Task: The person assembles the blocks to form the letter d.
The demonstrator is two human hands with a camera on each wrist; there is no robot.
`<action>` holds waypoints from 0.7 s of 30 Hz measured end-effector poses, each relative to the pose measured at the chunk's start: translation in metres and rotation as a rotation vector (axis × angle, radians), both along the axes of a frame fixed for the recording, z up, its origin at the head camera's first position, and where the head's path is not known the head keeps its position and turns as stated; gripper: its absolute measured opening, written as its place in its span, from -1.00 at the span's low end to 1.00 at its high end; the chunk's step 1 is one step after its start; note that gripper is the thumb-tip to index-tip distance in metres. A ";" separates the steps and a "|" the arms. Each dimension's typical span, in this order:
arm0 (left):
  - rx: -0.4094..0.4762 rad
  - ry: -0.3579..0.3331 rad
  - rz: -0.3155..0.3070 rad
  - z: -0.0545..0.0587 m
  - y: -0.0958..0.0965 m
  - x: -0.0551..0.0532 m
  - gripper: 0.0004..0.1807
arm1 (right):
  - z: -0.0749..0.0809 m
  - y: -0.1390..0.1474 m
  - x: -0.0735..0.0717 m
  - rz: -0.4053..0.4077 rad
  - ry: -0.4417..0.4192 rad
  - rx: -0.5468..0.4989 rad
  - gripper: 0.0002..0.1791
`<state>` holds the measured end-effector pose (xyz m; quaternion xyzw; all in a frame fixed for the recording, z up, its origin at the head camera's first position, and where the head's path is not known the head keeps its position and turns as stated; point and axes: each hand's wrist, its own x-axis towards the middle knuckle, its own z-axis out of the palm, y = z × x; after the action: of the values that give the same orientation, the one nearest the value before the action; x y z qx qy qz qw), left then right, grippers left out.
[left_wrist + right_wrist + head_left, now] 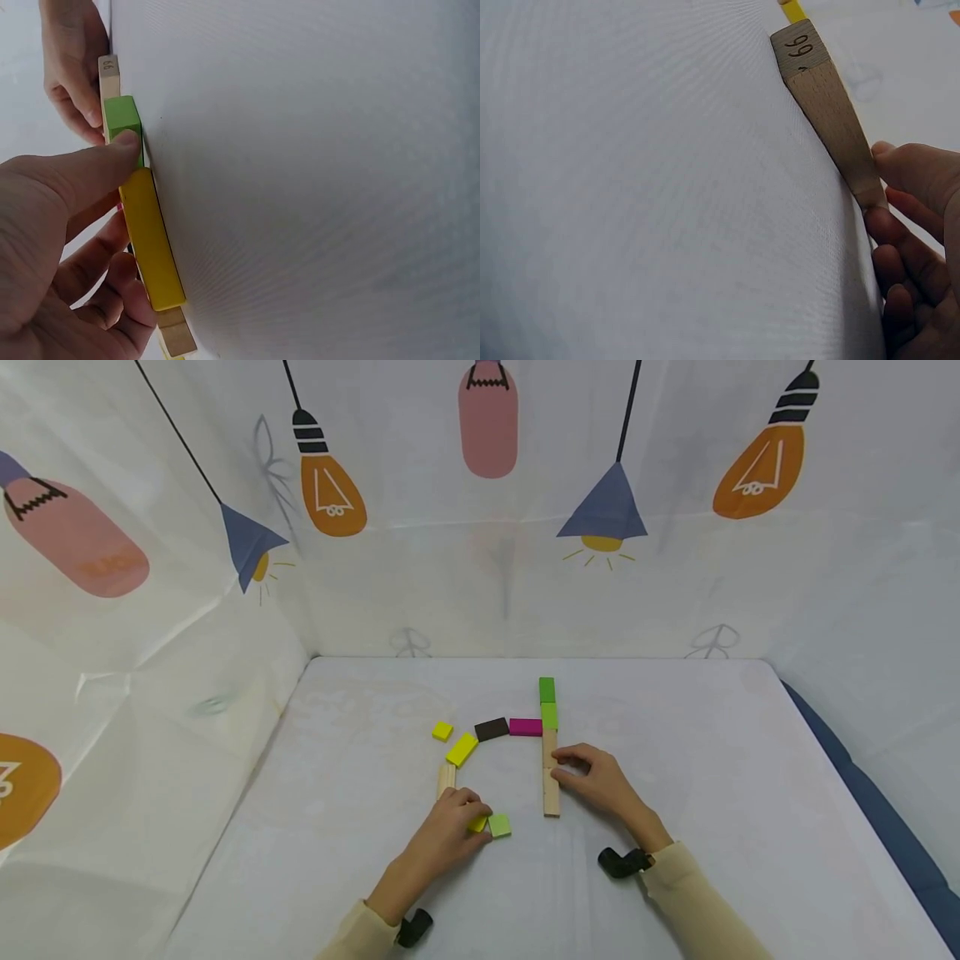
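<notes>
My left hand point(450, 827) pinches a light green block point(500, 825) at its left end, where it meets a yellow block point(152, 236) lying partly under the fingers. The thumb lies on the green block's near side; the index fingertip is hidden behind it in the left wrist view. Beyond the knuckles is a pale wooden block point(446, 779). My right hand point(603, 781) touches the right side of a straight row of wooden blocks point(551, 793) with thumb and index fingertips, its other fingers curled. A number is stamped on the row's near end.
Two green blocks point(547, 691) continue the wooden row at its far end. A magenta block point(525, 727), a dark block point(492, 729) and a yellow block point(462, 749) curve leftward from it. A small yellow block point(442, 731) lies apart on the white table point(675, 718).
</notes>
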<state>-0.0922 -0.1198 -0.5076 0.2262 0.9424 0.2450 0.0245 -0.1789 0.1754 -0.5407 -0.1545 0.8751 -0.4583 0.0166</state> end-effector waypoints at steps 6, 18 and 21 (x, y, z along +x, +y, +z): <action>0.005 -0.018 0.010 0.001 0.002 0.000 -0.70 | 0.000 0.001 0.000 0.005 -0.003 0.000 -0.64; 0.101 0.013 0.232 0.010 -0.030 -0.015 -0.67 | 0.001 0.000 0.000 0.004 -0.013 0.000 -0.64; 0.097 0.021 0.315 0.009 -0.042 -0.020 -0.67 | 0.001 0.000 0.000 0.004 -0.009 -0.003 -0.64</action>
<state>-0.1125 -0.1614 -0.4987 0.0792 0.9535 0.2887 -0.0349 -0.1785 0.1751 -0.5401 -0.1545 0.8740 -0.4603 0.0214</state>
